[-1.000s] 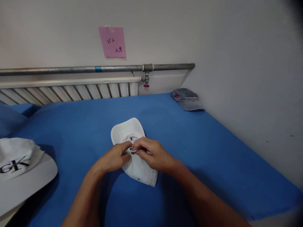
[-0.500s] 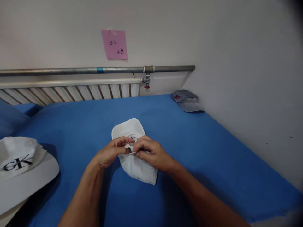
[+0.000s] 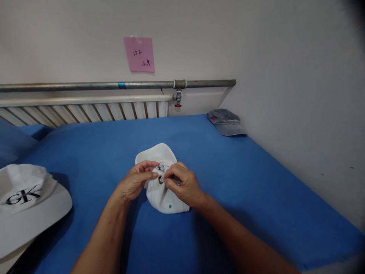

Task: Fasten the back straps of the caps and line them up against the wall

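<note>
A white baseball cap (image 3: 168,198) lies on the blue bed surface, its brim pointing away from me and its back towards me. Both hands are at the opening in its back. My left hand (image 3: 135,179) pinches the left side of that opening between thumb and fingers. My right hand (image 3: 184,182) is closed, thumb and forefinger pinching the end of the cap's strap. Between my fingertips shows a small dark metal buckle (image 3: 160,179). Part of the strap is hidden behind my fingers.
Another white cap with black letters (image 3: 25,198) stands at the left edge. A grey cap (image 3: 226,121) lies at the far right corner against the wall. Behind the blue bed (image 3: 94,152) run a radiator (image 3: 122,110) and a metal pipe (image 3: 85,86). A pink note (image 3: 139,55) hangs above.
The crown of the white cap has shifted and its back edge sits slightly higher in view. The buckle now shows more openly between my fingertips, and my right fingers have turned on the strap.
</note>
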The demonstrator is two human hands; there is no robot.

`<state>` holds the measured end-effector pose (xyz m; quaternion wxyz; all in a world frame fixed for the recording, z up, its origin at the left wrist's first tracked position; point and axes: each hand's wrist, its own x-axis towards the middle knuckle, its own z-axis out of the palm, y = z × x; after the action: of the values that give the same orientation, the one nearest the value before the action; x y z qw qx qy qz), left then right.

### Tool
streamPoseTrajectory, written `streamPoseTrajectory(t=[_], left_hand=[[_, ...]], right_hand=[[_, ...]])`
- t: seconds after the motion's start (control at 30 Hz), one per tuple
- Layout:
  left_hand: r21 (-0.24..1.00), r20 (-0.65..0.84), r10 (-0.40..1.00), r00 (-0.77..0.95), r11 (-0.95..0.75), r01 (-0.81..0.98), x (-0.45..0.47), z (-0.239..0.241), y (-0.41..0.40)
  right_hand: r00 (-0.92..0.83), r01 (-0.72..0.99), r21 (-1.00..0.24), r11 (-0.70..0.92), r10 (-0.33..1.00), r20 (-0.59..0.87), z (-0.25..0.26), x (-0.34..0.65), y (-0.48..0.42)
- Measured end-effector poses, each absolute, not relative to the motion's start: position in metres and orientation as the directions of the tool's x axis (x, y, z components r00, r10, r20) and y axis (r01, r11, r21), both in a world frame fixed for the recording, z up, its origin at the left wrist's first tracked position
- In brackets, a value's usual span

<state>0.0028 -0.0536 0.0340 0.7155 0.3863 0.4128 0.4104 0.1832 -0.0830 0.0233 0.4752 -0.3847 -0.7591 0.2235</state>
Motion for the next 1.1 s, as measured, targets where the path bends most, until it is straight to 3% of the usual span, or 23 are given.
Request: streamPoseTrajectory(t=[0.2, 0.43, 0.77, 1.1], left_hand=[[0.920, -0.255, 0.921, 0.295, 0.325, -0.219, 0.0101, 0.0334, -0.0552], [0.936, -0.245, 0.934, 0.260, 0.297, -0.187, 0.0136, 0.0327, -0.0569], [0.956, -0.204, 0.939, 0.278, 0.252, -0.150, 0.0136, 0.0259, -0.0564], [0.948, -0.241, 0.936, 0.257, 0.284, -0.146, 0.0074, 0.0355, -0.0555]], right_hand=[[-0.296, 0.532, -0.488, 0.692, 0.692, 0.658, 0.0263, 0.1818, -0.0859], [-0.390, 0.606, -0.373, 0.703, 0.671, 0.631, 0.0228, 0.1827, -0.0841], [-0.481, 0.563, -0.387, 0.730, 0.670, 0.565, 0.0254, 0.1859, -0.0820], [-0.384, 0.431, -0.574, 0.696, 0.717, 0.581, 0.0277, 0.1892, -0.0820]])
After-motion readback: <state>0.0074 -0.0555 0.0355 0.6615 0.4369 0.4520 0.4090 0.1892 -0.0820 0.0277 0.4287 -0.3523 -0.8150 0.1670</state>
